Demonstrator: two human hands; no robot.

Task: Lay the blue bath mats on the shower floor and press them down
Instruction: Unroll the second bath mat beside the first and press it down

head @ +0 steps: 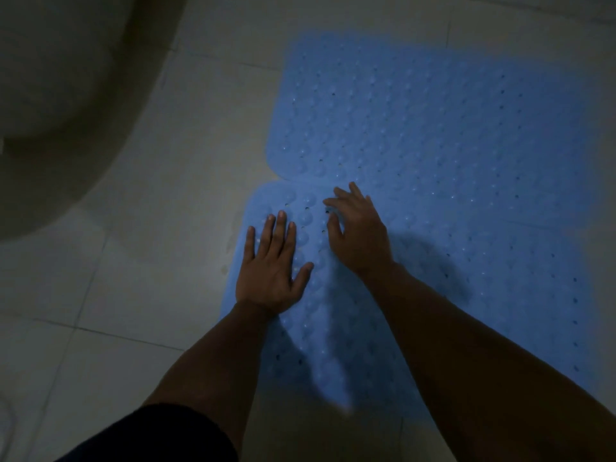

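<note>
Left hand (271, 273) presses flat, fingers (279, 231) spread, on the near blue mat (433, 295); right hand (361, 235) fingers spread too.

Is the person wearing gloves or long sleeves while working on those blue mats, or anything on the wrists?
No gloves: the left hand and right hand are bare. Both forearms are uncovered up to the frame edge, with no sleeve in view. No watch, ring or band shows, though the light is dim. Dark clothing shows at the bottom.
</note>
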